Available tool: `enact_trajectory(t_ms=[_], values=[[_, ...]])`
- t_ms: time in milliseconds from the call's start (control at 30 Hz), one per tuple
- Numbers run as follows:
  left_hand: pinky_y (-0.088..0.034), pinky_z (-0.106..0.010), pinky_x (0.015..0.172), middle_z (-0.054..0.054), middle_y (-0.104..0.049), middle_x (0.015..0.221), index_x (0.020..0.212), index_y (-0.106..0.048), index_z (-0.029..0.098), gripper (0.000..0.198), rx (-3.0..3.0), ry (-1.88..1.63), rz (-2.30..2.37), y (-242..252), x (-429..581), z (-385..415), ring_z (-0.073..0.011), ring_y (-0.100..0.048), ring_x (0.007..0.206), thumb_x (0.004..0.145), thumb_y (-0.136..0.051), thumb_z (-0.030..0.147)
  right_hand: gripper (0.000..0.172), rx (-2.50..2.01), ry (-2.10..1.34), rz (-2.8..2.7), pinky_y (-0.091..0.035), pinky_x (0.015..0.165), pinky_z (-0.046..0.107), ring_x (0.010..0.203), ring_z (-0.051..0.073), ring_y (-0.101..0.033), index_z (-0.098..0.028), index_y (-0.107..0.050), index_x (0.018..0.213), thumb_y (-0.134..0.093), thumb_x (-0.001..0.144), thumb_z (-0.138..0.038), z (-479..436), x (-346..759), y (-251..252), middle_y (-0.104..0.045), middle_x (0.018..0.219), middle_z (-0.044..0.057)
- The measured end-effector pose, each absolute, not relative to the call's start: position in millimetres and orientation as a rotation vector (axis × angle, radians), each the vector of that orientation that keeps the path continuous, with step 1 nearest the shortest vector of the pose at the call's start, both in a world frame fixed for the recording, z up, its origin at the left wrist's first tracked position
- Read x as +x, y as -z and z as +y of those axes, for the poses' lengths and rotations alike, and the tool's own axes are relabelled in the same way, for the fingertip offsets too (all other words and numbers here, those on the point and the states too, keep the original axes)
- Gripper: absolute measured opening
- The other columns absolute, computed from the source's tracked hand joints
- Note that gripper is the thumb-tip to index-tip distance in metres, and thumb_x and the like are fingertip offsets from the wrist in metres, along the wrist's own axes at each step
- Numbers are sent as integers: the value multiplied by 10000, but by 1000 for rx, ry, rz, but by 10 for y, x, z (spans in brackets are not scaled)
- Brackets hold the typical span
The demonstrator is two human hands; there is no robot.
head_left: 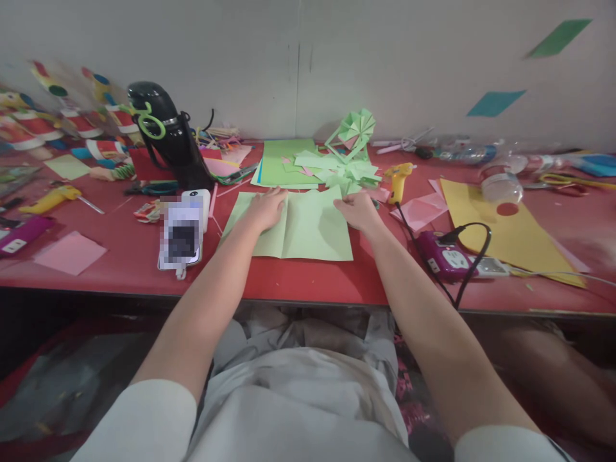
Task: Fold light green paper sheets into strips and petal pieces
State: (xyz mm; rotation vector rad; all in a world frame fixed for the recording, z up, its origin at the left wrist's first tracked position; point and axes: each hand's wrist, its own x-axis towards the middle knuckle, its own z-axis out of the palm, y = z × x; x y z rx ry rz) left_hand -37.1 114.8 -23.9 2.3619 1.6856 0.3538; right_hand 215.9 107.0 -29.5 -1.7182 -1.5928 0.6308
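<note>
A light green sheet of paper (315, 231) lies on the red table (312, 279), with a crease running from front to back left of its middle. On the sheet's left part rests my left hand (267, 208), its fingers stretched out flat near the back edge. At the back right corner, my right hand (356, 210) has its fingers closed on the paper, and that corner is slightly raised. Just behind the sheet are folded pale green paper pieces (349, 173) and a stack of green sheets (286, 154).
A phone (185, 231) and a black bottle (168, 138) stand at the left. At the right are a yellow glue gun (398, 181), a purple power strip (445, 256) with a looping black cable, yellow paper (505, 231) and a plastic bottle (501, 186).
</note>
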Motion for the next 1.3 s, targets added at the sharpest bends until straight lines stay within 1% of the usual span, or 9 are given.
enact_trajectory(t_ms=[133, 233, 433, 633, 1000, 1100, 1167, 1233, 1300], values=[[-267, -470, 1214, -110, -322, 1625, 1462, -483, 200, 495, 2328, -408, 1703, 238, -364, 1146, -243, -341, 1493, 986, -346, 197, 247, -1777, -625, -1626, -406, 509, 325, 502, 163, -467, -220, -555, 588, -602, 786, -361, 1042, 2118, 269, -476, 514, 8], [-264, -463, 1214, -102, -338, 1618, 1440, -509, 220, 475, 2314, -390, 1698, 270, -373, 1170, -235, -333, 1497, 1001, -326, 218, 264, -1804, -654, -1622, -379, 483, 319, 470, 159, -462, -227, -518, 564, -594, 793, -335, 995, 2085, 221, -468, 498, 6], [-158, -531, 1238, -122, -229, 1654, 1537, -362, 182, 542, 2302, -307, 1665, 317, -395, 1212, -264, -200, 1544, 1009, -276, 273, 382, -1869, -533, -1665, -299, 465, 306, 479, 144, -374, -246, -376, 494, -547, 827, -322, 914, 2059, 128, -373, 454, -1], [-151, -525, 1240, -107, -191, 1667, 1563, -307, 193, 561, 2332, -250, 1669, 328, -395, 1215, -259, -169, 1552, 1014, -245, 293, 347, -1890, -430, -1750, -299, 506, 334, 529, 153, -367, -230, -392, 496, -541, 808, -260, 928, 2063, 156, -436, 518, 33], [-135, -517, 1250, -89, -150, 1675, 1579, -269, 171, 586, 2317, -194, 1683, 312, -392, 1222, -263, -135, 1558, 1012, -219, 311, 343, -1877, -369, -1817, -245, 487, 300, 500, 121, -317, -216, -372, 475, -553, 757, -140, 895, 2039, 126, -375, 477, -3], [-149, -525, 1247, -101, -161, 1672, 1575, -278, 147, 590, 2336, -197, 1684, 317, -387, 1212, -274, -144, 1556, 1011, -209, 305, 378, -1832, -369, -1804, -254, 493, 293, 496, 113, -310, -216, -373, 470, -570, 791, -180, 895, 2060, 116, -344, 466, -17], [-151, -512, 1250, -109, -174, 1670, 1574, -274, 127, 591, 2347, -204, 1693, 320, -385, 1210, -269, -153, 1554, 1012, -205, 298, 425, -1814, -389, -1753, -273, 498, 285, 488, 108, -326, -216, -382, 472, -593, 834, -286, 889, 2074, 94, -345, 451, -23], [-155, -509, 1250, -113, -186, 1668, 1571, -276, 117, 586, 2351, -220, 1707, 319, -384, 1216, -265, -165, 1552, 1014, -212, 287, 467, -1829, -482, -1676, -304, 497, 274, 470, 107, -371, -216, -398, 473, -594, 854, -402, 882, 2081, 69, -373, 425, -19], [-164, -519, 1246, -117, -203, 1663, 1553, -312, 112, 569, 2343, -251, 1723, 309, -385, 1225, -266, -187, 1547, 1013, -236, 272, 466, -1835, -609, -1626, -332, 489, 264, 450, 112, -421, -215, -418, 475, -587, 854, -428, 880, 2081, 61, -413, 404, -8]])
